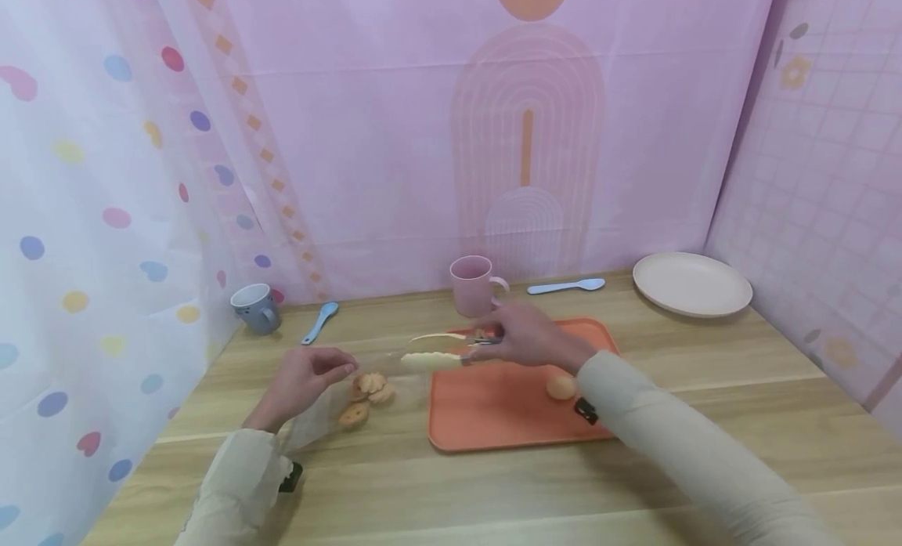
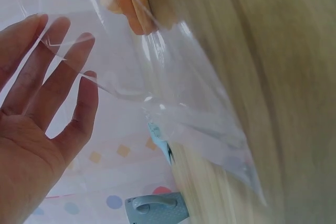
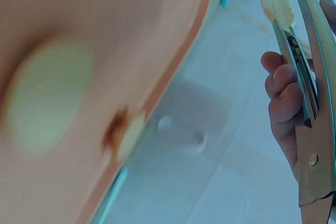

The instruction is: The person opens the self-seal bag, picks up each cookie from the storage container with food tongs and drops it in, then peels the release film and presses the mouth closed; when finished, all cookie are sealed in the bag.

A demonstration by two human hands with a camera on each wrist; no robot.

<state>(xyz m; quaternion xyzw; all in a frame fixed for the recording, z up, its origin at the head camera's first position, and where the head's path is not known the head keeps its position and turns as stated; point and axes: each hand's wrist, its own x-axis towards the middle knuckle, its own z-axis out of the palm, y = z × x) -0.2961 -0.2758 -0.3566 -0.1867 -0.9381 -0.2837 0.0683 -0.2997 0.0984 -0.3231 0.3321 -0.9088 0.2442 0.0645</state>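
Observation:
My left hand (image 1: 303, 381) pinches the edge of a clear plastic bag (image 2: 184, 87) between thumb and fingertips, above the table's left part. Several golden-brown cookies (image 1: 372, 386) lie in or under the clear film; the head view does not settle which. My right hand (image 1: 528, 334) grips metal tongs (image 3: 315, 72) with cream-coloured, scalloped tips. These tips point left toward the bag, stand apart and show nothing between them. Beneath the right hand is an orange tray (image 1: 493, 421), bearing a round, pale brown piece (image 1: 561, 386); the right wrist view shows another small piece (image 3: 131, 136) near the tray's rim.
Behind the tray stands a pink mug (image 1: 472, 286), with a pale blue spoon (image 1: 566, 286) to its right. A cream plate (image 1: 692, 284) lies at the back right. At the back left are a grey-blue mug (image 1: 257, 308) and a blue spoon (image 1: 320, 322). Curtains (image 1: 366, 139) enclose the table.

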